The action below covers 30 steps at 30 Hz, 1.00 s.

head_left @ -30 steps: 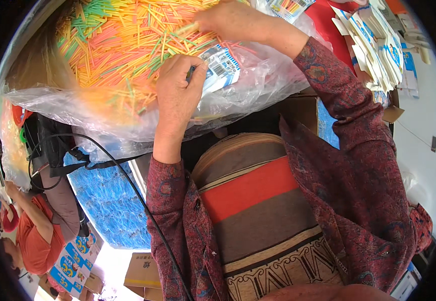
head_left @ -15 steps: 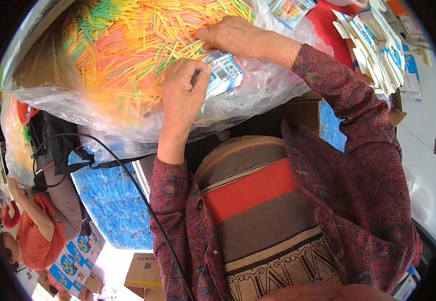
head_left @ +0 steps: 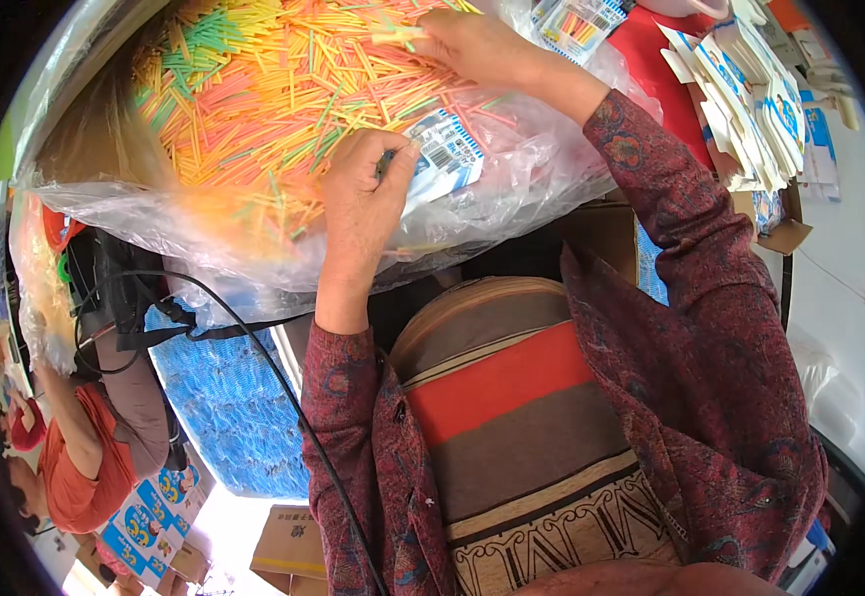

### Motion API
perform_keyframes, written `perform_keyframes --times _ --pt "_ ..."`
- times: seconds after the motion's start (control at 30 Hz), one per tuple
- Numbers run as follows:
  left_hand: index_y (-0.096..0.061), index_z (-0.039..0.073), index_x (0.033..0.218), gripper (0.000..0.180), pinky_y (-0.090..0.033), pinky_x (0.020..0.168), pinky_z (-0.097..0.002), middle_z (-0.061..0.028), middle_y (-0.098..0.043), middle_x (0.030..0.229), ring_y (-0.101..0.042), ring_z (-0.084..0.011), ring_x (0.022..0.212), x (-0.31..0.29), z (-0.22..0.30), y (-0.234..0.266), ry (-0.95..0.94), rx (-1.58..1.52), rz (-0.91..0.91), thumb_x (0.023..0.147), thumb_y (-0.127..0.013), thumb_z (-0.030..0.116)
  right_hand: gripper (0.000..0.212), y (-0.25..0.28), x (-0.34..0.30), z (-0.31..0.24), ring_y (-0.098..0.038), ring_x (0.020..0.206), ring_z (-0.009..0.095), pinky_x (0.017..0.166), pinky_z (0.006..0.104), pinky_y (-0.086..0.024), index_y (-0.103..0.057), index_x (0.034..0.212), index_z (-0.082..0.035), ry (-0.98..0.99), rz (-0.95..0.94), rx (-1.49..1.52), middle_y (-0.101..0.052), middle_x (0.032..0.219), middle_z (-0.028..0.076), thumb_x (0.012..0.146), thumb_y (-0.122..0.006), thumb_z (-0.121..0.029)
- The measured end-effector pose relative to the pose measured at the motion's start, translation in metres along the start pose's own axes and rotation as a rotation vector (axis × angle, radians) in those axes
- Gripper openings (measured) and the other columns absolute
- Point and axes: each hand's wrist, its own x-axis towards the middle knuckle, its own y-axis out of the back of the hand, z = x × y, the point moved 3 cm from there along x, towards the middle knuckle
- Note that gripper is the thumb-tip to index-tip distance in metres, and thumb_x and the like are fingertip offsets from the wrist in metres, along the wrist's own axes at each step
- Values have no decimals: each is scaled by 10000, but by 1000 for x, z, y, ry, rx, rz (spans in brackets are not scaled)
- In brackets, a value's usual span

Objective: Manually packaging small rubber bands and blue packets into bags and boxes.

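Observation:
A heap of thin coloured sticks (head_left: pixel 253 129), orange, yellow, pink and green, lies in a large clear plastic bag (head_left: pixel 512 184) before me. My left hand (head_left: pixel 363 189) pinches the near end of a small blue and white packet (head_left: pixel 449 159) between thumb and fingers. The packet's barcode side faces up, and its far end rests over the sticks. Farther off to the right, my right hand (head_left: pixel 477 48) is closed on a few pale yellow sticks (head_left: pixel 393 36), raised just above the heap. Its fingertips are partly hidden behind the hand.
Another packet with sticks (head_left: pixel 579 28) lies at the far right, beside a red surface (head_left: pixel 651 55) and a stack of white and blue cartons (head_left: pixel 755 109). A black cable (head_left: pixel 253 348) crosses by my left arm. At left sits another person in orange (head_left: pixel 79 457).
My right hand has lifted away from the packet and moved farther off, now showing a few sticks in its fingers. My left hand keeps the packet in nearly the same place.

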Motion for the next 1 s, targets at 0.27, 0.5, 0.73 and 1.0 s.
perform_keyframes --times 0.27,0.5,0.73,1.0 --pt "-607 31 887 47 -426 971 -301 -117 -544 1308 -553 -172 1116 23 10 18 155 -746 123 921 -616 63 253 36 5 -21 -587 632 203 586 318 -466 -562 927 -50 -523 -406 556 -606 713 75 972 -543 -298" --pt "-603 40 898 66 -306 1089 -321 -137 -368 1508 -398 -190 1325 61 5 -8 99 -830 -12 951 -565 52 292 25 -7 -29 -587 618 242 605 387 -471 -597 904 -13 -168 -254 326 -599 673 86 971 -552 -294" --pt "-580 56 1020 129 -331 1075 -358 -109 -511 1335 -469 -216 1230 56 16 -12 207 -1186 163 986 -478 125 277 22 9 -23 -619 733 231 695 363 -496 -637 955 -5 -556 -188 792 -659 834 126 979 -546 -266" --pt "-546 29 1135 233 -371 1064 -455 -112 -583 1143 -531 -242 1116 60 13 -27 248 -1675 166 937 -472 127 185 44 26 -98 -507 589 67 523 223 -431 -554 896 -83 -737 347 1336 -565 736 -14 986 -554 -244"
